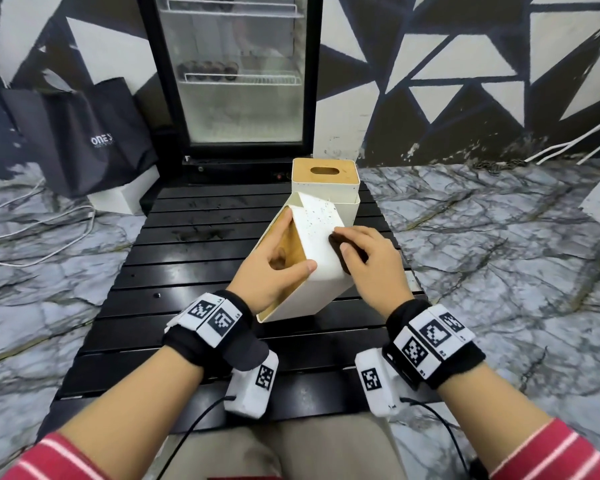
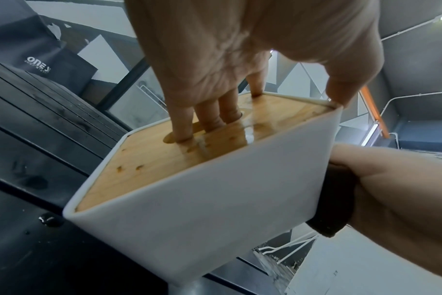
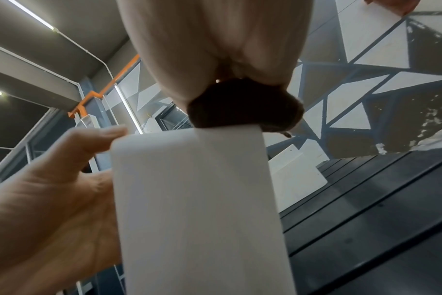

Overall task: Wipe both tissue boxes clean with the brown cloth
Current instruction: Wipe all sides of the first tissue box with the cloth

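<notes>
A white tissue box (image 1: 317, 225) with a wooden lid is tilted on the black slatted table (image 1: 194, 237), its speckled side facing up. My left hand (image 1: 279, 252) grips it: several fingers (image 2: 207, 117) go into the lid's slot and the thumb lies on the box's edge. My right hand (image 1: 369, 258) holds the brown cloth (image 1: 343, 249) bunched against the box's upper side. The cloth (image 3: 240, 105) sits at the top edge of the box (image 3: 197, 199) in the right wrist view. The second tissue box (image 1: 324, 174) stands upright just behind, untouched.
A glass-door fridge (image 1: 236, 81) stands right behind the table's far end. A black bag (image 1: 90, 133) and a white box (image 1: 125, 195) sit on the marble floor to the left, with white cables (image 1: 32, 230) trailing nearby.
</notes>
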